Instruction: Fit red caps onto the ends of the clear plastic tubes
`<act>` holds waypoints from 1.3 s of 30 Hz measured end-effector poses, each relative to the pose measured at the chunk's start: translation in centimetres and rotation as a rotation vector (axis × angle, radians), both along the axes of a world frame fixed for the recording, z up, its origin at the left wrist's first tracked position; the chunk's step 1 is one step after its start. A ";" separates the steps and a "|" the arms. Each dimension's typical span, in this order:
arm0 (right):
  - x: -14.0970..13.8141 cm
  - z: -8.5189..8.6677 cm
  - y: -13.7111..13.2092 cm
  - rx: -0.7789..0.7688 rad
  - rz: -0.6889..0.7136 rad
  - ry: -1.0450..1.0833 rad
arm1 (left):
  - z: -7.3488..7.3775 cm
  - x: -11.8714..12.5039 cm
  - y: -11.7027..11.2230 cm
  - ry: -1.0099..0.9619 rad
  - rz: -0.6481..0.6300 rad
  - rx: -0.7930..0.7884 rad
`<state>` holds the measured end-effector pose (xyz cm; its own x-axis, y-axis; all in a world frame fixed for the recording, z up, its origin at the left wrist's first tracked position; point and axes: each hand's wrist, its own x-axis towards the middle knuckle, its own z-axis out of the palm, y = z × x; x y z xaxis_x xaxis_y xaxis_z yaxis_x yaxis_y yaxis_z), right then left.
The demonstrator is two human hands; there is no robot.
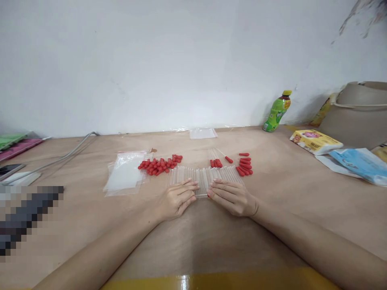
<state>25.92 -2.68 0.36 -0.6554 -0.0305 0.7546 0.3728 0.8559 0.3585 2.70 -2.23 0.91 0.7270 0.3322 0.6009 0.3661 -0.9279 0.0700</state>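
A row of clear plastic tubes (205, 175) lies side by side on the brown table (272, 201). My left hand (178, 198) lies flat at the row's near left edge, fingers stretched out and touching the tubes. My right hand (232, 197) lies flat at the near right edge, fingers also extended against the tubes. Behind the row on the left sits a pile of red caps (159, 165). A second group of red caps (244, 166) lies behind it on the right, with a few capped tubes (218, 158) between.
A stack of clear zip bags (125, 175) lies left of the caps, another bag (203, 133) by the wall. A green bottle (277, 111), a yellow box (316, 141), a blue packet (359, 163) and a beige bag (359, 112) stand right. Cables (60, 157) and a phone (10, 170) lie left.
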 end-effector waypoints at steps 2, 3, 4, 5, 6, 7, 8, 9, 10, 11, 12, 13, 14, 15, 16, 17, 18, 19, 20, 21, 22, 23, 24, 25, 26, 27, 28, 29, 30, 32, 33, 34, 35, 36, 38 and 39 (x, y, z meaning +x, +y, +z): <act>-0.1 0.1 0.0 0.006 0.003 0.013 | 0.0 -0.1 0.0 -0.004 -0.007 0.009; -0.2 0.1 0.0 0.012 -0.001 0.018 | 0.0 -0.1 0.0 -0.003 -0.008 0.012; -0.2 0.2 0.0 0.020 -0.007 0.021 | -0.1 -0.2 0.0 -0.003 -0.009 0.014; -0.3 0.2 -0.1 0.029 -0.015 0.024 | -0.2 -0.2 0.0 -0.002 -0.009 0.016; -0.3 0.3 -0.1 0.038 -0.019 0.025 | -0.2 -0.3 0.0 -0.001 -0.013 0.019; -0.3 0.4 -0.1 0.044 -0.020 0.025 | -0.3 -0.3 0.0 -0.003 -0.016 0.023; -0.3 0.4 -0.1 0.048 -0.016 0.024 | -0.3 -0.4 0.1 -0.006 -0.018 0.029; -0.2 0.5 -0.1 0.049 -0.009 0.024 | -0.3 -0.4 0.1 -0.008 -0.019 0.034; -0.2 0.6 -0.1 0.048 -0.003 0.023 | -0.3 -0.4 0.1 -0.008 -0.019 0.039; -0.2 0.6 -0.1 0.046 0.002 0.024 | -0.3 -0.4 0.1 -0.006 -0.015 0.040; -0.1 0.7 0.0 0.045 0.005 0.026 | -0.3 -0.4 0.1 -0.007 -0.010 0.041; -0.1 0.8 0.0 0.045 0.007 0.030 | -0.3 -0.3 0.2 -0.008 -0.005 0.043; -0.1 0.8 0.0 0.045 0.006 0.038 | -0.4 -0.3 0.2 -0.009 -0.002 0.046; -0.1 0.8 0.1 0.045 0.005 0.045 | -0.4 -0.3 0.2 -0.012 0.001 0.050; -0.1 0.8 0.1 0.044 0.005 0.051 | -0.4 -0.2 0.2 -0.015 0.005 0.057; -0.1 0.7 0.2 0.043 0.007 0.058 | -0.4 -0.3 0.2 -0.017 0.009 0.066; 0.0 0.6 0.3 0.041 0.011 0.059 | -0.5 -0.3 0.2 -0.016 0.012 0.074; 0.1 0.4 0.4 0.036 0.017 0.060 | -0.5 -0.4 0.3 -0.016 0.015 0.081; 0.2 0.2 0.5 0.026 0.017 0.062 | -0.5 -0.6 0.4 -0.018 0.021 0.085; 0.4 0.0 0.7 0.013 0.008 0.074 | -0.5 -0.8 0.5 -0.025 0.033 0.087; 0.7 -0.2 0.9 -0.010 -0.020 0.099 | -0.6 -1.1 0.6 -0.036 0.053 0.086; 1.0 -0.3 1.2 -0.044 -0.070 0.140 | -0.6 -1.3 0.8 -0.058 0.092 0.083; 1.3 -0.3 1.7 -0.086 -0.143 0.200 | -0.7 -1.5 1.0 -0.092 0.143 0.085; 1.7 -0.2 2.2 -0.141 -0.228 0.270 | -0.7 -1.7 1.3 -0.128 0.205 0.085; 2.2 0.0 2.8 -0.213 -0.318 0.345 | -0.8 -1.7 1.5 -0.182 0.278 0.096; 2.8 0.3 3.5 -0.297 -0.391 0.419 | -0.8 -1.7 1.8 -0.217 0.321 0.117; 3.5 0.7 4.3 -0.398 -0.449 0.475 | -0.8 -1.7 2.0 -0.234 0.356 0.129; 4.3 1.0 5.1 -0.530 -0.478 0.533 | -0.9 -1.5 2.2 -0.238 0.380 0.140; 5.3 1.3 5.9 -0.635 -0.501 0.573 | -0.9 -1.4 2.3 -0.228 0.393 0.142; 7.5 1.5 7.5 -0.779 -0.605 0.609 | -0.8 -1.1 2.5 -0.199 0.399 0.134; 8.6 1.4 8.2 -0.835 -0.642 0.596 | -0.8 -1.0 2.5 -0.188 0.394 0.129; 9.6 1.2 8.9 -0.885 -0.677 0.595 | -0.7 -1.0 2.6 -0.183 0.385 0.131; 10.5 0.8 9.4 -0.942 -0.699 0.600 | -0.7 -1.0 2.6 -0.179 0.372 0.139; 11.3 0.4 9.8 -0.997 -0.709 0.615 | -0.7 -1.0 2.6 -0.173 0.358 0.155; 12.2 -0.4 10.4 -1.056 -0.722 0.644 | -0.8 -1.0 2.5 -0.151 0.329 0.201; 12.4 -0.7 10.5 -1.069 -0.727 0.651 | -0.8 -1.0 2.5 -0.134 0.315 0.223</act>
